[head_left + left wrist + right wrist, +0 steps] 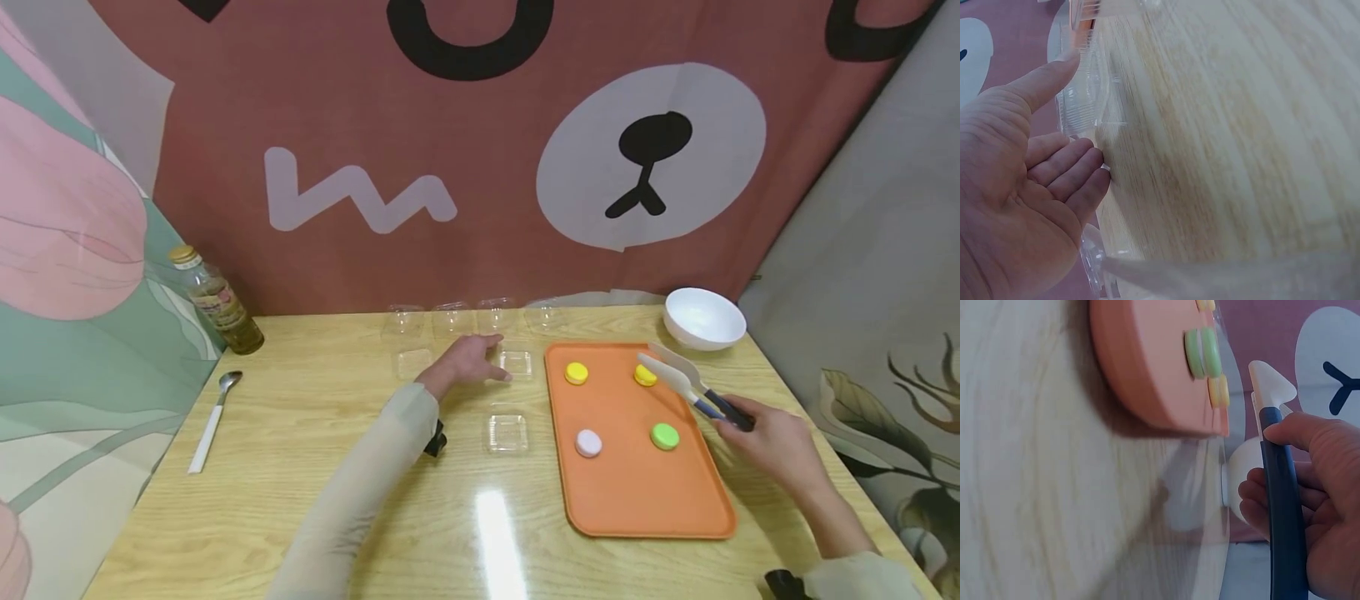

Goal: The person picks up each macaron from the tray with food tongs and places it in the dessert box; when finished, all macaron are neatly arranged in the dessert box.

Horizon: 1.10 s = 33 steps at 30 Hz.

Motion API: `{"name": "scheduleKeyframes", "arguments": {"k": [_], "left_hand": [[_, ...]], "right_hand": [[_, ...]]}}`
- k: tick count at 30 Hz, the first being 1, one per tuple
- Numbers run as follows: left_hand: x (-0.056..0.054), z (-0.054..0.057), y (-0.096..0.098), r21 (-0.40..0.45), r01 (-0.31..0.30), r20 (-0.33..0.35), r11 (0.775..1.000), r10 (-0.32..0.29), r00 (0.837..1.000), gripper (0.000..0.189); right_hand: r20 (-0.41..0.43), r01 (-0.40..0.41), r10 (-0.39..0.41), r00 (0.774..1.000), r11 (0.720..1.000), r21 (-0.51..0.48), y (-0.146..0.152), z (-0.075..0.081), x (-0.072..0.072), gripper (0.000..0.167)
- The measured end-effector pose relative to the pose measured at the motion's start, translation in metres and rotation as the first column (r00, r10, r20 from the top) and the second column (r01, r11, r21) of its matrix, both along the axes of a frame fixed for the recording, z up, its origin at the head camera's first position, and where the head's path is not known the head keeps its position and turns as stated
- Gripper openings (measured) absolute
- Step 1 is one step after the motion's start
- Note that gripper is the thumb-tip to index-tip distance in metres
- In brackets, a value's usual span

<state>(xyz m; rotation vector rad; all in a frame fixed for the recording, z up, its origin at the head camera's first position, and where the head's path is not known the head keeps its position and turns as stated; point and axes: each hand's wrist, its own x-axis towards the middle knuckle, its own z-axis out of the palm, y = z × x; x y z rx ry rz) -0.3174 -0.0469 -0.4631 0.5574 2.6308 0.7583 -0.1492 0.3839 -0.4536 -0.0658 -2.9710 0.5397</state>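
Overall, a wood-grain desk (pixel 300 458) bears an orange tray (pixel 637 508) on its right side. Over the tray's far right corner, the right hand (pixel 780 446) clamps blue-handled tongs (pixel 681 383); the left hand (pixel 467 362), thumb and fingers apart, lies among clear plastic containers (pixel 507 433). A white bowl (pixel 705 323) stands just beyond the tray. Four macarons (pixel 665 436), two yellow, one green, one pale pink, rest separately on it.
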Motion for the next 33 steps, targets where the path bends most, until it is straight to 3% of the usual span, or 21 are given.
{"name": "scheduleKeyframes", "arguments": {"k": [20,33], "left_hand": [[0.0,0.0,0.0,-0.017,-0.009,0.004,1.0,0.009,1.0,0.089],[0.002,-0.001,-0.001,-0.001,-0.012,-0.012,1.0,0.012,1.0,0.089]], "right_hand": [[0.066,-0.051,0.053,0.996,0.998,-0.029,-0.029,0.006,-0.017,0.05],[0.058,-0.118,0.12,0.991,0.992,-0.039,-0.041,0.001,-0.021,0.052]]}}
